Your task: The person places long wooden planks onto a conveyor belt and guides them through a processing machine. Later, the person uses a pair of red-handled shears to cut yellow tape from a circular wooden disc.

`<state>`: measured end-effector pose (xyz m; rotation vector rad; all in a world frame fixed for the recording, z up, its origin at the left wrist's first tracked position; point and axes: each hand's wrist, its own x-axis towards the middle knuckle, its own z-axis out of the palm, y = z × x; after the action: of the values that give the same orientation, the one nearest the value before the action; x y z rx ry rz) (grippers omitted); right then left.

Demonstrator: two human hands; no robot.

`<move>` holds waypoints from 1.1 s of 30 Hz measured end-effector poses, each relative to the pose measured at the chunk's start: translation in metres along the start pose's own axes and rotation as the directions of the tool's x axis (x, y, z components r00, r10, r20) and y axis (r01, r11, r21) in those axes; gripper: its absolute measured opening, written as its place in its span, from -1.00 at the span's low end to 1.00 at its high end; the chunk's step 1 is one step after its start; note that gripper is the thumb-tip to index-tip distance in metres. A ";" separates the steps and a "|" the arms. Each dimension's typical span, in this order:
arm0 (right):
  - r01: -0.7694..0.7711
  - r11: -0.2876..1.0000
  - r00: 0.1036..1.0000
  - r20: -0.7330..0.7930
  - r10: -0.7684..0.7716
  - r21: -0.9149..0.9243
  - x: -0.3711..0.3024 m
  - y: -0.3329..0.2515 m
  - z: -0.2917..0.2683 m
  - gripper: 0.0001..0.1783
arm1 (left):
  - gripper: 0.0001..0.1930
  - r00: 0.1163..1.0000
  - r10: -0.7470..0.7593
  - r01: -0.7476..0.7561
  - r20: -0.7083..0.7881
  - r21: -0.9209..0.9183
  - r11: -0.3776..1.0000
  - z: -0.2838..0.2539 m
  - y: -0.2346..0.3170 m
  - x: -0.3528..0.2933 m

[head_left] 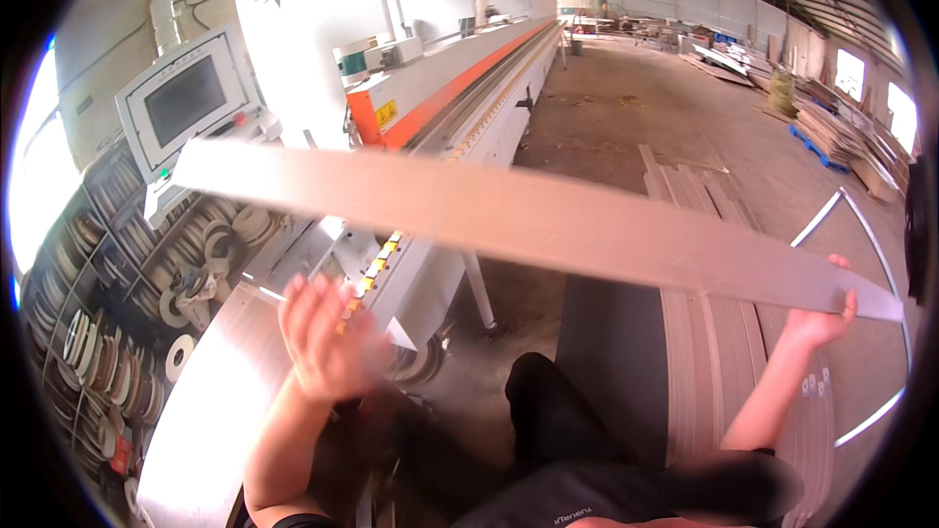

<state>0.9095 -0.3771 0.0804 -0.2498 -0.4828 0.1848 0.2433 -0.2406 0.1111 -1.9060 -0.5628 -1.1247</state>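
A long, narrow brown board (509, 215) stretches across the view, its left end raised in front of the machine's control panel. My right hand (825, 318) grips the board near its right end, fingers around the edge. My left hand (328, 337) is raised below the board's left part, apart from it, with blurred, stretched fingers and nothing in them. Close to that hand lie the machine's feed rail (370, 284) with yellow pieces and a smooth pale metal table (210, 381).
A long white and orange machine (367, 117) runs away at the left, with a control panel (186, 98) beside it. Racks of edging rolls (112, 362) stand far left. Stacked long boards (709, 352) lie at my right; more sheets (831, 132) are piled behind them.
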 end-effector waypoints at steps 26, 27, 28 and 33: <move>-0.924 0.221 0.174 0.172 0.970 -0.313 -0.278 0.288 0.107 -0.38 | -0.26 0.255 -0.524 0.519 0.813 0.342 0.783 -0.182 0.063 -0.068; -0.912 0.223 0.158 0.207 0.965 -0.344 -0.290 0.289 0.114 -0.38 | -0.23 0.249 -0.520 0.537 0.817 0.331 0.776 -0.179 0.062 -0.066; -0.903 0.217 0.134 0.236 0.962 -0.372 -0.306 0.290 0.120 -0.39 | -0.20 0.234 -0.516 0.553 0.824 0.324 0.768 -0.174 0.062 -0.061; -0.788 0.115 -0.281 0.519 0.807 -0.604 -0.382 0.277 0.181 -0.40 | -0.26 0.352 -0.525 0.525 0.775 0.301 0.796 -0.137 0.050 -0.030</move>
<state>0.4583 -0.1673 -0.0083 -0.5088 -1.2314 1.8781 0.1968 -0.3813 0.0983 -2.2660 -1.8482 -0.4257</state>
